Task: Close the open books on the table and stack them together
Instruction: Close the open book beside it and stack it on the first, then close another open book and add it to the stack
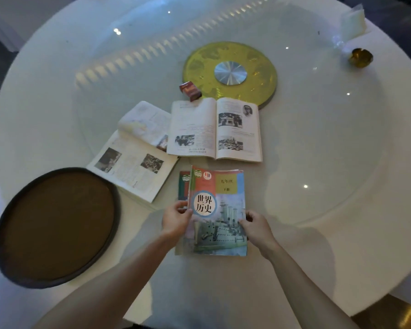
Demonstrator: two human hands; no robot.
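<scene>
A closed history textbook (220, 207) with a warship on its cover lies near me on the round white table (318, 162), on top of another closed book (183, 185) whose green and red edge shows at the left. My left hand (176, 219) grips the top book's left edge and my right hand (255, 225) holds its right edge. Beyond it, one book (215, 129) lies open flat with photos on its pages. A second open book (134, 153) lies to the left, its far pages curled up.
A round dark tray (57, 227) sits at the left near the table's edge. A yellow turntable hub (230, 72) with a metal centre lies under the glass. A small red box (190, 90) stands by it. A gold cup (361, 57) and a clear holder (351, 20) sit far right.
</scene>
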